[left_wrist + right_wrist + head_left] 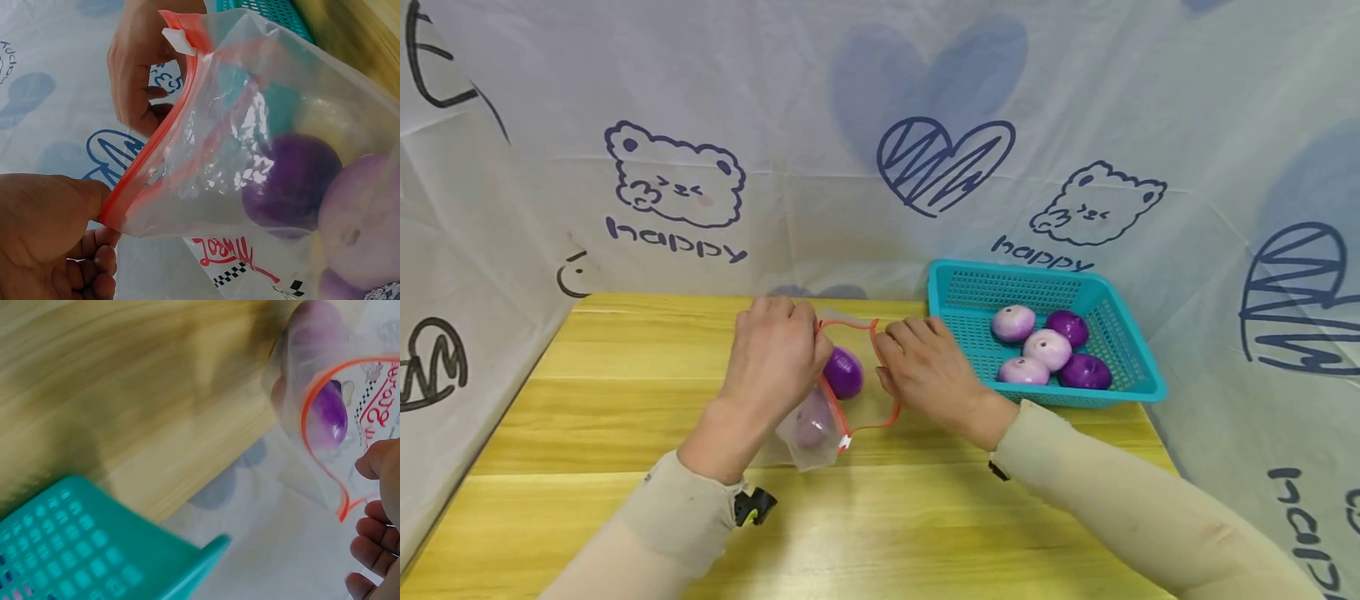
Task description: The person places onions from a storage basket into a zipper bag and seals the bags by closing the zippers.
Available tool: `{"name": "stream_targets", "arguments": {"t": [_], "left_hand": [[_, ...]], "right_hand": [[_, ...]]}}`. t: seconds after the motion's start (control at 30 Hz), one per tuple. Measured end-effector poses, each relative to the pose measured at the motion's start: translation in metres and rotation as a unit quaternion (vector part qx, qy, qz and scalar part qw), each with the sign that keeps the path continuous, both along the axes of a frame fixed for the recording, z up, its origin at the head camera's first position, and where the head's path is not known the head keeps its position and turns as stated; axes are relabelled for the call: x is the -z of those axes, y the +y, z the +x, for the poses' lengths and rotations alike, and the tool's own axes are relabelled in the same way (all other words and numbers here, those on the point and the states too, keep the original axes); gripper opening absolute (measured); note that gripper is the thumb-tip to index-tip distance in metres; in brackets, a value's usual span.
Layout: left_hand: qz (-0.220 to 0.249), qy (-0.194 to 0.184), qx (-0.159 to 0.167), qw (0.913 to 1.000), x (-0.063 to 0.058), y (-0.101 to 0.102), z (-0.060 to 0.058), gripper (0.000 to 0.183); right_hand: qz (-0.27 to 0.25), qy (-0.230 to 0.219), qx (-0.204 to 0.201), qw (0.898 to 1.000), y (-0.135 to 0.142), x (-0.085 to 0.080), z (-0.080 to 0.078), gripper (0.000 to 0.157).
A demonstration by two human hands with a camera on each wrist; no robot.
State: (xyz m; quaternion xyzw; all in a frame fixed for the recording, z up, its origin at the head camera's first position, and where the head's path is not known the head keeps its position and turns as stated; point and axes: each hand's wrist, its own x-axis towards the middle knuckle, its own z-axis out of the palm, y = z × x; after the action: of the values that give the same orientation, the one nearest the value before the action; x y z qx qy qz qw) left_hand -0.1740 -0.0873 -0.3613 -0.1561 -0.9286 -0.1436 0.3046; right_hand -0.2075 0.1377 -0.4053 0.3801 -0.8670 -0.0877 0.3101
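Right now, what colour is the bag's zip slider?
The zip slider is white; the left wrist view shows it best.

The head view looks forward and down over the worktop [895, 525]. Close in, both wrist views share the bag [231, 150], right of centre.

The right hand [391, 500] spreads its fingers at the orange-rimmed mouth of a clear zip bag [305, 422], a glossy purple onion [331, 415] showing inside. A perforated teal basket [125, 534] sits lower left; the wood-grain table [156, 394] lies behind.
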Motion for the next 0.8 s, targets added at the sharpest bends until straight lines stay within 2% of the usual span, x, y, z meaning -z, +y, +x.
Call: {"name": "stream_targets", "arguments": {"t": [0.27, 0.5, 0.67, 0.8], "left_hand": [[0.003, -0.045, -0.001, 0.9990, 0.000, 0.002, 0.002, 0.017], [0.005, -0.052, -0.003, 0.9986, 0.002, 0.004, 0.003, 0.018], [0.010, -0.055, -0.002, 0.9984, 0.004, 0.005, 0.003, 0.018], [0.015, -0.062, -0.003, 0.9979, 0.006, 0.006, 0.004, 0.019]], "right_hand": [[-0.001, -0.022, 0.001, 1.000, 0.046, -0.008, -0.009, 0.024], [0.040, -0.023, 0.013, 0.999, 0.100, -0.012, -0.018, 0.030], [0.089, -0.047, 0.030, 0.994, 0.136, -0.013, -0.024, 0.041], [0.106, -0.065, 0.039, 0.991, 0.158, -0.011, -0.027, 0.049]]}}
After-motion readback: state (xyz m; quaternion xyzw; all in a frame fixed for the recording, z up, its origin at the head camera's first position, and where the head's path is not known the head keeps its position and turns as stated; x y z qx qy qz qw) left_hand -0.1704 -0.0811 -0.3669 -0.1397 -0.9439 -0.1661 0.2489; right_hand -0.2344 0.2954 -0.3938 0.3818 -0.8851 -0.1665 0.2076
